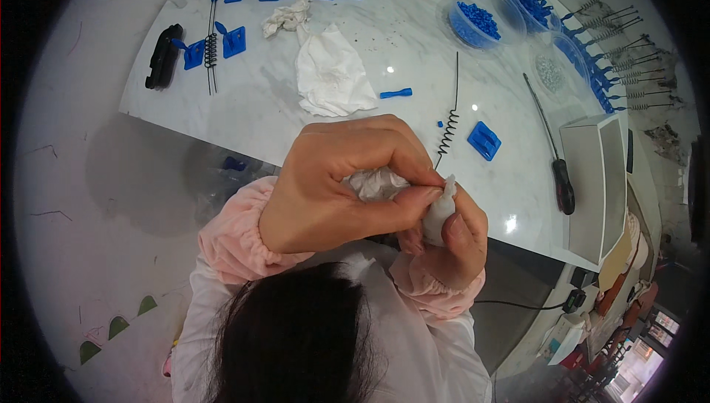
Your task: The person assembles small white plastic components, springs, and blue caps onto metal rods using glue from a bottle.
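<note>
A white marble table (414,70) is seen beyond the fingers, with bright spots of light shining on it. A pale grey floor (66,203) is spread out to their left. A white box (592,181) is set to their right.

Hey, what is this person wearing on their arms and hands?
Both hands, left hand and right hand, are bare, with no gloves. Each forearm wears a fluffy pink sleeve cover gathered with elastic at the wrist, over a white garment.
</note>
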Motion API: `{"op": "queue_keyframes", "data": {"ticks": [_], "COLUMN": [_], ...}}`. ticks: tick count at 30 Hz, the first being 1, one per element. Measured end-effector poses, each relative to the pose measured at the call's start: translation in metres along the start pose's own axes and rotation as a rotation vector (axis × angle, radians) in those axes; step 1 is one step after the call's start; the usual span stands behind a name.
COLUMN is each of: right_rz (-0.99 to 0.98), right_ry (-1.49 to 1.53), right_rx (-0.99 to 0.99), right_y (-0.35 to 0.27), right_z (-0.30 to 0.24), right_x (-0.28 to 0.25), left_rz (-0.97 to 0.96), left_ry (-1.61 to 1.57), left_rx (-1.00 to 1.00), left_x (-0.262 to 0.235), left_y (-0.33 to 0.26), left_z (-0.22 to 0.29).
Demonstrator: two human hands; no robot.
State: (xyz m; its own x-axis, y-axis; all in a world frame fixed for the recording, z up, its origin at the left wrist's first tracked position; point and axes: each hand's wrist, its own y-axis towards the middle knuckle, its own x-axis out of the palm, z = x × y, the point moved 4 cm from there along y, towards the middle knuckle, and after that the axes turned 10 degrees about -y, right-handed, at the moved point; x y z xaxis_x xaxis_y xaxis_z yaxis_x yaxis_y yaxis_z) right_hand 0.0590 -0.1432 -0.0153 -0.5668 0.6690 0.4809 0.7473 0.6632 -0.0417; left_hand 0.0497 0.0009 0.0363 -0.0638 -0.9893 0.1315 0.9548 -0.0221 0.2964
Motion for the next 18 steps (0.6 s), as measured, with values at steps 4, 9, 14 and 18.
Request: {"op": "queue_keyframes", "data": {"ticks": [4, 9, 14, 18], "right_rz": [-0.088, -0.102, 0.167, 0.034], "right_ry": [0.117, 0.236, -0.049, 0.001], "right_rx": [0.017, 0.050, -0.014, -0.068], "right_y": [0.0004, 0.0061, 0.0089, 0.0054], "right_z": [0.0031, 0.0035, 0.0049, 0.0065], "right_x": [-0.0011, 0.0050, -0.0035, -0.0036], "left_rz": [-0.030, 0.017, -0.043, -0.035], "left_ry": [0.020, -0.055, 0.001, -0.147], "left_rx": [0.038, -0.057, 0.044, -0.054], "left_x": [0.0008, -0.0010, -0.0040, -0.0012], "left_y": [0.0025, -0.0035, -0.0020, -0.0023], "left_z": [-0.0022, -0.0064, -0.0020, -0.0028]}}
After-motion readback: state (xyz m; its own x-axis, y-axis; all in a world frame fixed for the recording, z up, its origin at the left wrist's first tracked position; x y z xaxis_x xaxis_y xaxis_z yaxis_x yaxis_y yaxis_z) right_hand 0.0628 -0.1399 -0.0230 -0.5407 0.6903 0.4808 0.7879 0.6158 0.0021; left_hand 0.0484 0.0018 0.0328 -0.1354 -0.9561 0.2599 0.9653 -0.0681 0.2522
